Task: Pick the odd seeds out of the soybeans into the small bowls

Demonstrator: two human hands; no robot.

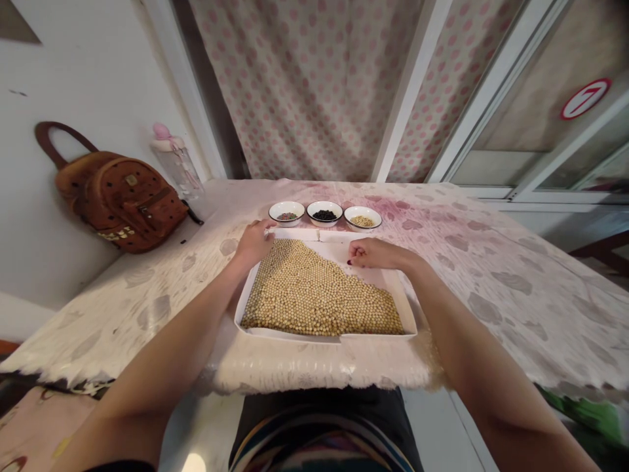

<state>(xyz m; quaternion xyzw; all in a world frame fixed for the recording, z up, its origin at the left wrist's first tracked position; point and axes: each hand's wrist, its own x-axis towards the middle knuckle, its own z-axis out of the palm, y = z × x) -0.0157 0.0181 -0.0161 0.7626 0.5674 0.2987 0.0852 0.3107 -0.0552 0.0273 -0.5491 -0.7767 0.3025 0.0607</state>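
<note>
Pink-mottled plastic-covered table [515, 262] leaves open room on both sides of a white rectangular tray [295, 335] of pale round soybeans [314, 292], banked toward its near edge. Left hand [254, 244] curls at the tray's far corner, grip unclear; right hand [376, 253] rests loosely bent, released, on bare tray beside the beans. Three small white bowls [324, 213] line the far table edge.

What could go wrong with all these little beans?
The pale round beans lie loose in a shallow white tray, so a bump from the right hand, close beside them, might roll some over the low rim. The left hand is at the tray's far corner; if the tray tipped there, the beans could slide. The three small white bowls stand just past the tray, so a hand moving that way might knock one.
</note>
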